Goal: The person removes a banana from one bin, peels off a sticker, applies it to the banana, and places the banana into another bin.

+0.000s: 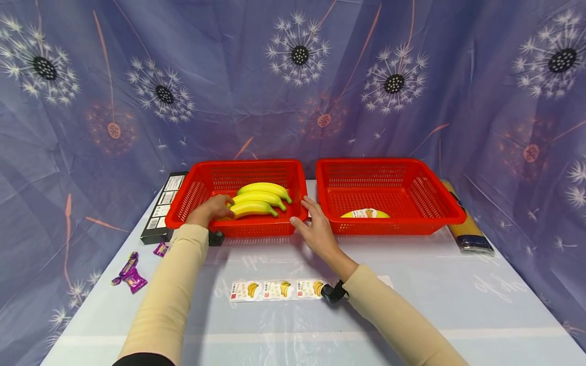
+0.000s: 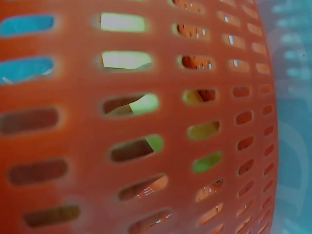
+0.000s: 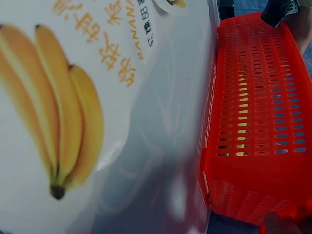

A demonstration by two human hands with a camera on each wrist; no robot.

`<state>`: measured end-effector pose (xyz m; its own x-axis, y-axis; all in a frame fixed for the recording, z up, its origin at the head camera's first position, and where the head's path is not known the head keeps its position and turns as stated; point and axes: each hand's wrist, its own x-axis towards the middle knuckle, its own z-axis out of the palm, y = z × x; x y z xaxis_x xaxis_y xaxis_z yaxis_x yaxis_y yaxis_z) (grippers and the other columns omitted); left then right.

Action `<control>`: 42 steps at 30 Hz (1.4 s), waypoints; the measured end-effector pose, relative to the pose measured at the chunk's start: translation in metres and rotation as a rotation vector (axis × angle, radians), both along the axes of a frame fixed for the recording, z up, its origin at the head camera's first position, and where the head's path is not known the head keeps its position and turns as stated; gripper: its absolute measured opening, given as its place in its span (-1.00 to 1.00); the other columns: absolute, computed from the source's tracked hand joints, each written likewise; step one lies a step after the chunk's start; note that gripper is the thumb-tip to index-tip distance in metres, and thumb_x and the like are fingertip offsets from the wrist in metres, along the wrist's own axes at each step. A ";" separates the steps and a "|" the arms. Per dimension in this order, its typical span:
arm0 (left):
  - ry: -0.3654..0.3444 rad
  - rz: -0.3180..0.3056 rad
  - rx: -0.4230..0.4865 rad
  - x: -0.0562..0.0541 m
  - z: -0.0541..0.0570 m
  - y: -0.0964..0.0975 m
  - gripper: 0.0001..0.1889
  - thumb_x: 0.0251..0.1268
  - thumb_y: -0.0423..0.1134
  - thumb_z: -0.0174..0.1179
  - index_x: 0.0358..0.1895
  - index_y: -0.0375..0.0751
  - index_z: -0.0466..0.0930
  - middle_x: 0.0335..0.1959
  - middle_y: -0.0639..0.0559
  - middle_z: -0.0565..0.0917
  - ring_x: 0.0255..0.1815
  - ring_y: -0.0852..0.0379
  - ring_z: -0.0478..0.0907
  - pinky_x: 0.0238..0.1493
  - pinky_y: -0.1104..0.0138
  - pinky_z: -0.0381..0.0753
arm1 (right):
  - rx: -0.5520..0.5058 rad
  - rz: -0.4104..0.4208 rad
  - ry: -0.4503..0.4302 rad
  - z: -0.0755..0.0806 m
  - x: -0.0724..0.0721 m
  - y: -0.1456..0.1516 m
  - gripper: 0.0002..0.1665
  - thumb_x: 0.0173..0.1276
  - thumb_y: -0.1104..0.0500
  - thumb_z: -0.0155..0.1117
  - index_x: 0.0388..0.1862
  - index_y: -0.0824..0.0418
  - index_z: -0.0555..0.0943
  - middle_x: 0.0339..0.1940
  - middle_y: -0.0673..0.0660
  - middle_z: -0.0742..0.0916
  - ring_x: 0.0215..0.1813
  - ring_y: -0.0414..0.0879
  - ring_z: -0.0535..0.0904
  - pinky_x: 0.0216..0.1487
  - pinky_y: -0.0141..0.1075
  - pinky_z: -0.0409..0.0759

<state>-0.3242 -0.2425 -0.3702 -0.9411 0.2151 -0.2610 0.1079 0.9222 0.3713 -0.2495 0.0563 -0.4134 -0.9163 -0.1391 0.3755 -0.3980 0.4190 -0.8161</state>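
In the head view, three yellow bananas (image 1: 263, 198) lie side by side in the left red basket (image 1: 256, 230). My left hand (image 1: 211, 209) reaches over its front rim, finger and thumb about the left end of the front banana (image 1: 254, 209). The left wrist view is filled by the slotted basket wall (image 2: 78, 146), with bits of yellow and green behind the slots. My right hand (image 1: 318, 231) rests with thumb and fingers spread at the basket's right front corner. Its fingertips (image 3: 275, 222) show low in the right wrist view, by the basket.
A second red basket (image 1: 389, 226) stands on the right, holding a banana with a label (image 1: 364, 213). A strip of banana stickers (image 1: 279, 290) lies in front, partly under my right forearm. Purple-wrapped sweets (image 1: 133, 274) and a black box (image 1: 160, 213) are left; a yellow packet (image 1: 471, 231) is right.
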 end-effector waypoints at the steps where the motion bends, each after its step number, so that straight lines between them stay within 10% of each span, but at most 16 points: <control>1: -0.013 -0.012 -0.008 -0.008 -0.008 -0.003 -0.40 0.08 -0.18 0.29 0.19 -0.42 0.40 0.20 -0.40 0.44 0.20 -0.31 0.38 0.28 -0.03 0.32 | 0.002 -0.001 0.007 -0.001 0.000 0.000 -0.26 0.25 0.04 0.31 0.35 0.29 0.33 0.45 0.08 0.34 0.39 0.02 0.37 0.16 -0.12 0.53; 8: 0.087 -0.149 -0.034 -0.101 -0.115 -0.057 -0.45 0.01 -0.11 0.31 0.12 -0.22 0.47 0.03 -0.24 0.54 0.02 -0.16 0.46 0.11 0.04 0.43 | -0.001 0.001 0.034 -0.002 0.000 0.001 -0.26 0.24 0.05 0.32 0.33 0.33 0.34 0.45 0.11 0.35 0.38 0.05 0.38 0.15 -0.05 0.53; 15: 0.004 -0.072 0.001 0.001 -0.003 0.004 -0.46 0.09 -0.31 0.18 0.19 -0.43 0.40 0.10 -0.41 0.51 0.12 -0.27 0.45 0.25 -0.01 0.36 | 0.008 -0.001 0.042 -0.002 0.000 0.001 -0.26 0.24 0.06 0.31 0.32 0.34 0.35 0.44 0.10 0.36 0.37 0.04 0.39 0.13 -0.11 0.55; 31: 0.247 0.116 0.246 0.029 0.036 0.004 -0.53 0.22 -0.29 0.18 0.21 -0.34 0.44 0.05 -0.34 0.59 -0.01 -0.16 0.52 0.07 0.07 0.48 | 0.027 0.005 0.028 0.002 0.001 0.002 -0.27 0.26 0.05 0.30 0.33 0.34 0.34 0.45 0.12 0.34 0.39 0.05 0.37 0.13 -0.07 0.54; 42: 0.353 0.139 0.437 0.079 0.045 0.016 -0.52 0.25 -0.21 0.19 0.24 -0.20 0.42 0.09 -0.21 0.57 0.05 -0.11 0.50 0.08 0.10 0.50 | 0.033 0.008 0.005 0.002 0.000 0.002 -0.26 0.26 0.04 0.29 0.34 0.32 0.33 0.46 0.11 0.33 0.42 0.04 0.33 0.19 -0.06 0.50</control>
